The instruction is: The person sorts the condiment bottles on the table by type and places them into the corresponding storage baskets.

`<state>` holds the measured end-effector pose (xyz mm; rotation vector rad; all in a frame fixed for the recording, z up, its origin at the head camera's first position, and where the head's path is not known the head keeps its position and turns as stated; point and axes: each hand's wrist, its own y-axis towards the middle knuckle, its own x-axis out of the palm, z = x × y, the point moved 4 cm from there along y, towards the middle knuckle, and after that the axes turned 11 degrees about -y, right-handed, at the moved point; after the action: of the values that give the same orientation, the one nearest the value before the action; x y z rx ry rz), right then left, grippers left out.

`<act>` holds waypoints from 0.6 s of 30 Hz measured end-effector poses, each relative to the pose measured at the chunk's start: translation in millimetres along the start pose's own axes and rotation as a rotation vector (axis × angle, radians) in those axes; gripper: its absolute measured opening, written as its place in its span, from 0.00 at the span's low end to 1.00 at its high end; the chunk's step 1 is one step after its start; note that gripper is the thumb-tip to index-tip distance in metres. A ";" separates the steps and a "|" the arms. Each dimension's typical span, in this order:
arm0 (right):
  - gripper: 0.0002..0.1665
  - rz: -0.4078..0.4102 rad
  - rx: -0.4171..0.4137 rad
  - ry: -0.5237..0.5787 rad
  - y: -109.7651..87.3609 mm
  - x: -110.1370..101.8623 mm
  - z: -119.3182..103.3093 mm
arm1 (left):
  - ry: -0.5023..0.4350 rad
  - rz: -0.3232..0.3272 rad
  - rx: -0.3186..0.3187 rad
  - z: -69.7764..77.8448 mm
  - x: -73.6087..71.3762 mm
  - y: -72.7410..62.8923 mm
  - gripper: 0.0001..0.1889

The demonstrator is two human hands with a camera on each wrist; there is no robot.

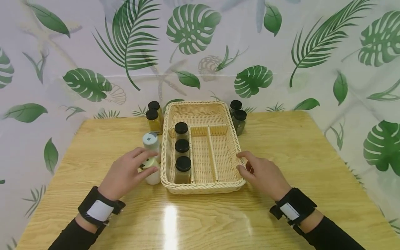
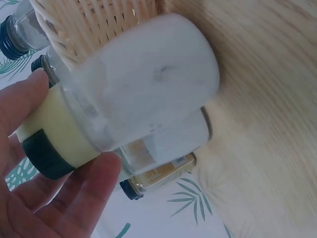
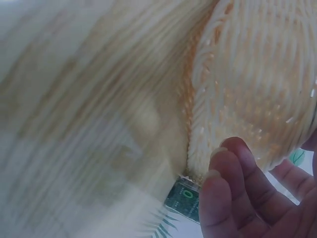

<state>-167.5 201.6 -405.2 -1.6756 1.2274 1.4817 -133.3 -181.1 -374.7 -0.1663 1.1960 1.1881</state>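
Note:
My left hand (image 1: 126, 172) has its thumb and fingers around the pale yellow lid of a white jar (image 2: 148, 79). The lid (image 2: 59, 134) carries a dark green patch. This jar stands just left of a wicker basket (image 1: 204, 189); whether it touches the table is hard to tell. Behind it is another white-lidded jar (image 1: 151, 139). On the basket's right side, my right hand (image 1: 264, 173) rests its fingertips at the rim, fingers slightly bent. In the right wrist view several fingertips (image 3: 223, 173) lie close against the basket's outer wall (image 3: 247, 94).
Three black-lidded jars (image 1: 182, 163) stand in the basket's left compartment. Two jars of yellow contents (image 1: 153, 123) are behind its left side, and two dark jars (image 1: 239, 121) stand beyond its right side. A leaf-patterned cloth (image 1: 200, 45) hangs behind the wooden table (image 1: 306, 156).

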 end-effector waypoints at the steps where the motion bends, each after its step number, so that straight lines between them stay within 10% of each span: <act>1: 0.22 -0.002 0.001 0.011 -0.4 0.8 0.5 | -0.001 0.003 0.004 0.6 -1.7 0.3 0.23; 18: 0.22 -0.009 0.025 0.095 -3.5 7.9 0.6 | 0.064 0.023 0.111 22.7 -44.0 31.7 0.22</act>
<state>-164.9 201.6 -413.5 -1.7496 1.2817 1.3899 -138.7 -179.7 -316.2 -0.1079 1.3192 1.1408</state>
